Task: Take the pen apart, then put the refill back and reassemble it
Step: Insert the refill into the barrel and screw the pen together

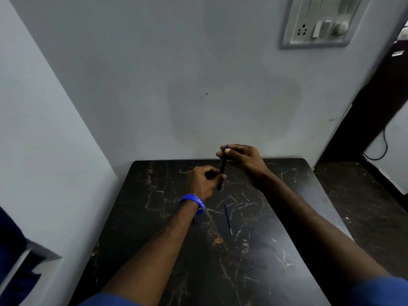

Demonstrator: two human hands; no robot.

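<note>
A dark pen barrel point(222, 171) stands nearly upright above the far part of the black marble table point(276, 250). My left hand point(202, 182), with a blue wristband, pinches its lower half. My right hand point(241, 159) pinches its top end, where a small blue tip point(227, 146) shows between the fingers. A thin blue refill point(228, 219) lies loose on the table, nearer to me than both hands. A small dark piece point(194, 220) peeks out from under my left wrist; I cannot tell what it is.
The table stands against a grey wall point(198, 85), with another wall close on the left. A switch and socket plate point(320, 21) hangs high on the right. To the right are dark furniture point(375, 96) and a black cable point(384, 146).
</note>
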